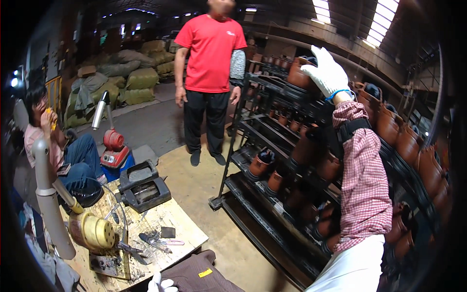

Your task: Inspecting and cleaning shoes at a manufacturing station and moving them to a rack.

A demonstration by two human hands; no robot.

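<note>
Near me, my left hand [162, 284] rests on brown cloth [197, 275], grip unclear; my right hand [327, 73] clasps a far boot [299, 73] on the rack [272, 92], steadying it.

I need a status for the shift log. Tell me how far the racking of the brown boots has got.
Done: many brown boots already sit on several tiers of the black rack. In hand: the gloved right hand rests on a boot at the top tier; whether it grips it is unclear. The left hand rests by brown material at the workbench. Left: a few rack slots look unfilled.
</note>
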